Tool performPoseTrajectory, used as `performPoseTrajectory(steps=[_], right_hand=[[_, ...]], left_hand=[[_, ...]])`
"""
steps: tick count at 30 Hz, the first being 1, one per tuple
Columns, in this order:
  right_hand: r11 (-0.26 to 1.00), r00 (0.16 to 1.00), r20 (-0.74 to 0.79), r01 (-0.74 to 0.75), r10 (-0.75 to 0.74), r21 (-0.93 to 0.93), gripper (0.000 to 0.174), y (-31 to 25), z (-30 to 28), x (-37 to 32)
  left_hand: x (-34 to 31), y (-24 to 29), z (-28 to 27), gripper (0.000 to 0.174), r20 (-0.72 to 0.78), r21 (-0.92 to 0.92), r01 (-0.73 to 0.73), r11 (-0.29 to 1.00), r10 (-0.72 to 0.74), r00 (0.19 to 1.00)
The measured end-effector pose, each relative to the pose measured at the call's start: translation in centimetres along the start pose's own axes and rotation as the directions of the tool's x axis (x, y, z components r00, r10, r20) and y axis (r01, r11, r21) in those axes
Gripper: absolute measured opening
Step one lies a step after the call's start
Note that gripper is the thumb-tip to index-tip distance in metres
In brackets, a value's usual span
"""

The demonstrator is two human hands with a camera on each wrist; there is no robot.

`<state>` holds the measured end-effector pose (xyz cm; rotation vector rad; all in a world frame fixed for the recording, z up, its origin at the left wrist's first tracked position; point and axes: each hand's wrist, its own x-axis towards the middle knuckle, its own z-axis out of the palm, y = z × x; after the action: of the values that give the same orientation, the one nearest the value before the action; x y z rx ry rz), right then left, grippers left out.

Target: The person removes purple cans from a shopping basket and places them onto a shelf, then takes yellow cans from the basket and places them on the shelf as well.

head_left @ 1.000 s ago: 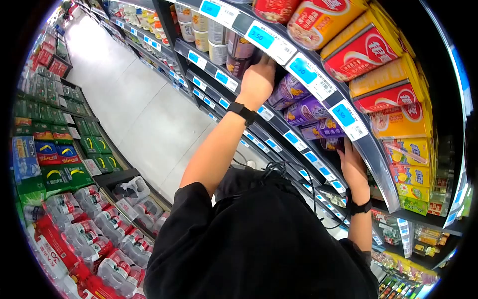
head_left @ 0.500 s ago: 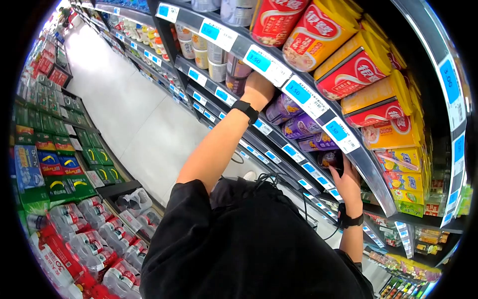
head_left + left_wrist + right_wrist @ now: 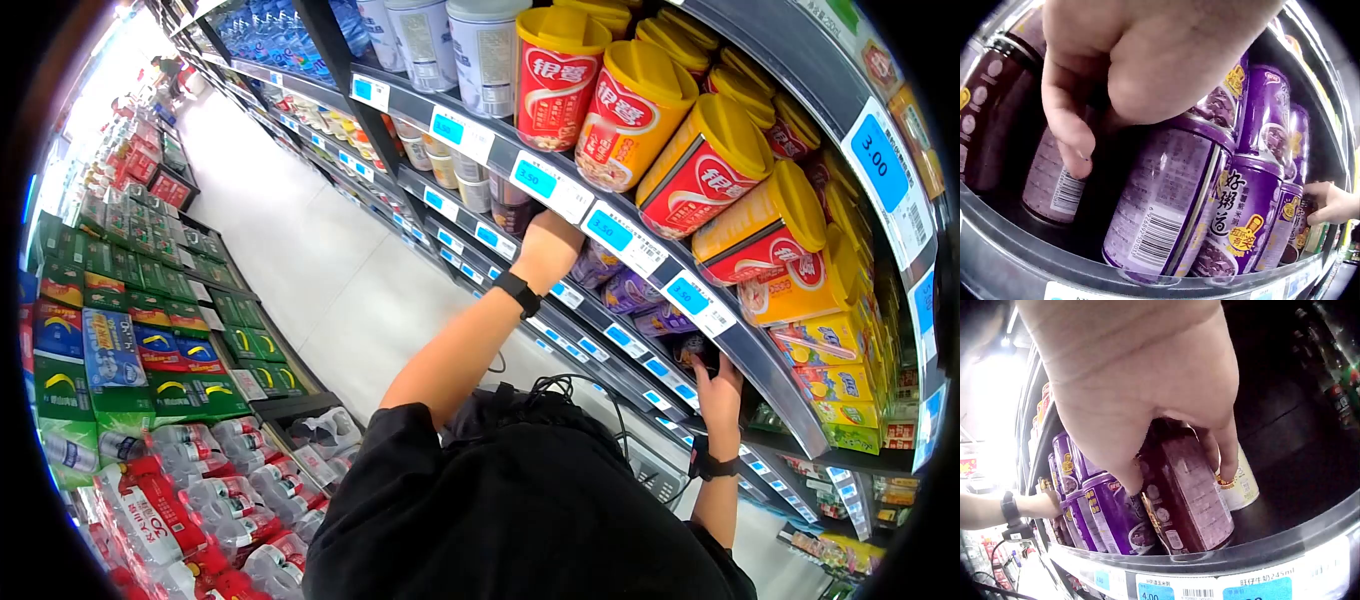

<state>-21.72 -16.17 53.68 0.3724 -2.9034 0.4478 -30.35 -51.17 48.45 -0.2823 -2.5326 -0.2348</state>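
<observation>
My left hand [image 3: 548,250] reaches into a shelf of canned porridge. In the left wrist view its bent fingers overlap a mauve can [image 3: 1050,184] at its right edge; the thumb is hidden, and I cannot tell whether the hand grips the can. Right beside that hand stand purple cans [image 3: 1163,200], stacked two high. Further along the same shelf, my right hand [image 3: 720,395] grips a dark maroon can [image 3: 1188,494] from above, thumb on one side and fingers on the other. A pale yellow can [image 3: 1244,487] stands behind those fingers.
A clear lip [image 3: 1285,540] runs along the shelf front above price tags [image 3: 1197,594]. Overhead, the upper shelf holds red and yellow cans [image 3: 565,75]. Across the aisle floor [image 3: 300,230] are green cartons [image 3: 200,390] and packs of red-labelled bottles [image 3: 235,495].
The head view has tilted, so more of the upper shelf shows. My right hand's thumb and fingers have come into view around the dark can. The left hand stays inside the shelf.
</observation>
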Motion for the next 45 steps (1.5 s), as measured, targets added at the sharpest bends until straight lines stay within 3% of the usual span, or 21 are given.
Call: performPoseTrajectory(steps=[4,7,10,11,13,18,22,30,33,36,37,39,42,43,45], right_hand=[[0.996,0.997,-0.063,-0.030,0.036,0.083,0.045,0.9,0.8,-0.5],[0.995,0.993,-0.106,-0.040,0.050,0.095,0.046,0.9,0.7,-1.0],[0.994,0.974,-0.211,0.096,-0.084,0.050,0.046,1.1,0.0,-1.9],[0.997,0.976,-0.210,0.074,-0.065,0.037,0.046,1.1,-0.6,-2.2],[0.977,0.933,-0.297,0.212,-0.202,0.002,0.048,0.8,-1.7,-2.5],[0.986,0.940,-0.306,0.164,-0.152,0.016,0.046,0.0,-4.1,-3.9],[0.989,0.956,-0.254,0.143,-0.144,-0.024,0.049,-1.9,-5.3,-5.1],[0.936,0.924,-0.203,0.344,-0.323,0.078,0.052,-9.2,-6.2,-5.9],[0.906,0.898,-0.207,0.412,-0.388,0.092,0.054,-12.9,-5.5,-4.5],[0.880,0.884,-0.242,0.445,-0.401,0.168,0.055,-16.4,-4.4,-2.7],[0.874,0.882,-0.254,0.448,-0.397,0.188,0.055,-17.5,-4.0,-2.2],[0.870,0.886,-0.286,0.434,-0.364,0.235,0.054,-19.8,-3.3,-1.1],[0.872,0.886,-0.332,0.415,-0.323,0.261,0.055,-22.7,-2.2,0.5],[0.868,0.885,-0.354,0.409,-0.302,0.281,0.055,-23.6,-1.6,0.9],[0.871,0.882,-0.373,0.403,-0.287,0.282,0.054,-25.6,-0.7,1.6]], left_hand=[[-0.5,0.9,-3.1,0.011,0.101,0.012,-0.016,1.000,0.014,0.995],[-0.9,1.2,-4.8,0.020,0.208,-0.033,0.019,0.999,-0.012,0.978],[-0.8,1.8,-6.5,0.020,0.258,-0.009,0.115,0.993,-0.109,0.960],[-0.8,1.8,-7.1,0.022,0.275,-0.004,0.092,0.996,-0.087,0.957],[-0.9,1.4,-7.1,0.038,0.357,0.012,0.052,0.999,-0.053,0.932],[-1.2,1.2,-7.4,0.045,0.387,-0.009,0.081,0.997,-0.071,0.919],[-1.8,0.8,-7.9,0.049,0.340,-0.071,0.092,0.993,-0.063,0.938],[-2.5,-0.5,-7.3,0.055,0.322,-0.206,0.102,0.973,-0.031,0.946],[-2.9,-1.0,-7.8,0.054,0.245,-0.341,0.108,0.934,-0.023,0.969],[-4.0,-1.2,-9.7,0.048,0.168,-0.608,0.076,0.790,0.035,0.985],[-4.8,-1.5,-10.0,0.048,0.169,-0.620,0.076,0.781,0.038,0.985],[-6.0,-1.8,-10.8,0.049,0.066,-0.786,-0.078,0.613,0.208,0.976],[-7.3,-1.7,-13.5,0.061,0.071,-0.808,-0.077,0.584,0.228,0.971],[-7.7,-1.7,-13.4,0.061,0.067,-0.817,-0.074,0.571,0.222,0.973],[-8.4,-1.5,-12.9,0.068,-0.051,-0.769,-0.056,0.637,0.027,0.998]])
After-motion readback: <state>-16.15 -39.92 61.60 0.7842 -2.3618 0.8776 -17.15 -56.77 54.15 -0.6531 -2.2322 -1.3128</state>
